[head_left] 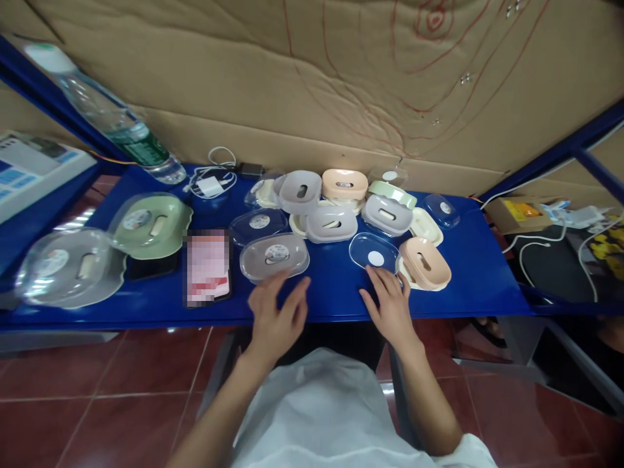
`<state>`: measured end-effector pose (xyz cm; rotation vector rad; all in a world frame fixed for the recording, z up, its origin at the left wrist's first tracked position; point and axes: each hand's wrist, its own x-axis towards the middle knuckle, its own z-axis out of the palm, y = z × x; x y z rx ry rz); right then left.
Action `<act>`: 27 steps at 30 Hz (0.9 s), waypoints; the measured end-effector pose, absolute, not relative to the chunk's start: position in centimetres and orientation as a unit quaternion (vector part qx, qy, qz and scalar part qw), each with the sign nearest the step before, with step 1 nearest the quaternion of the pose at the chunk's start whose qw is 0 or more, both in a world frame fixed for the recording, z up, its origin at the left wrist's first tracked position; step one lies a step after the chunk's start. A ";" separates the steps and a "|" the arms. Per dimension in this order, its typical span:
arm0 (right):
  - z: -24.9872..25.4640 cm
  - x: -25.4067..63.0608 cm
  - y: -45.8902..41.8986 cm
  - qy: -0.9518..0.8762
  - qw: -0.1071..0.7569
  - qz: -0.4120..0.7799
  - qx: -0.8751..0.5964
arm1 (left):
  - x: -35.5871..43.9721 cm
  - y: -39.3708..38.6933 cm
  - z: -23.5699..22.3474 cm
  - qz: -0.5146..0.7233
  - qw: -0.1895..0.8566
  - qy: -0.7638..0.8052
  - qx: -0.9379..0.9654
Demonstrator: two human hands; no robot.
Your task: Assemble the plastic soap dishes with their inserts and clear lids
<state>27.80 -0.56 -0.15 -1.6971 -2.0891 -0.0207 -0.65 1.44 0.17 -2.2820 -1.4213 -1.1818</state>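
Note:
My left hand (275, 318) is just in front of a grey soap box with a clear lid (275, 257). Its fingers are curved and apart, with nothing between them; whether the fingertips touch the box is unclear. My right hand (392, 305) has its fingers stretched out at the near edge of a loose clear lid (374, 252) bearing a white round sticker. Right beside that hand sits a peach soap box (426, 263) on a cream base. Behind are grey soap boxes (331, 224), another peach one (344, 184) and cream trays (426, 226).
Lidded green (163, 221) and grey (92, 270) soap boxes stand at the left beside a phone (208, 266). A tilted water bottle (141, 146) and a white charger with cable (210, 187) lie behind. Cardboard (234, 78) walls the back of the blue table (331, 302).

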 end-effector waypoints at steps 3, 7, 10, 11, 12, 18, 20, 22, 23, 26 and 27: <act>-0.3 27.7 -0.7 -0.743 0.249 -0.017 -0.621 | 2.0 2.9 1.5 -0.351 0.069 -0.437 -0.825; -0.2 27.9 -1.2 -0.753 0.248 -0.011 -0.610 | 5.1 8.1 3.4 -0.288 0.045 -0.472 -0.832; 0.0 28.9 -2.0 -0.755 0.242 -0.026 -0.609 | 6.4 11.4 3.6 -0.236 0.009 -0.499 -0.833; 0.0 29.4 -2.3 -0.744 0.256 -0.042 -0.616 | 6.6 12.0 3.5 -0.227 0.000 -0.501 -0.835; 0.0 30.1 -2.5 -0.726 0.276 -0.062 -0.627 | 6.7 12.4 3.5 -0.222 -0.007 -0.499 -0.838; -0.1 34.6 -2.5 -0.630 0.307 -0.131 -0.701 | 6.2 10.8 5.1 -0.256 -0.023 -0.460 -0.850; 0.1 35.7 -2.4 -0.631 0.304 -0.121 -0.704 | 5.6 8.7 5.7 -0.298 -0.018 -0.417 -0.858; 0.6 36.9 -2.1 -0.640 0.311 -0.111 -0.694 | 4.9 5.8 5.8 -0.329 -0.008 -0.378 -0.865; 0.8 37.6 -1.9 -0.646 0.316 -0.107 -0.687 | 4.5 4.1 5.5 -0.327 -0.010 -0.363 -0.872; 1.2 40.2 -0.9 -0.660 0.328 -0.093 -0.669 | 2.9 -0.4 3.9 -0.293 -0.028 -0.346 -0.891; 1.2 41.2 -0.5 -0.661 0.332 -0.094 -0.667 | 2.4 -1.6 3.3 -0.282 -0.033 -0.349 -0.893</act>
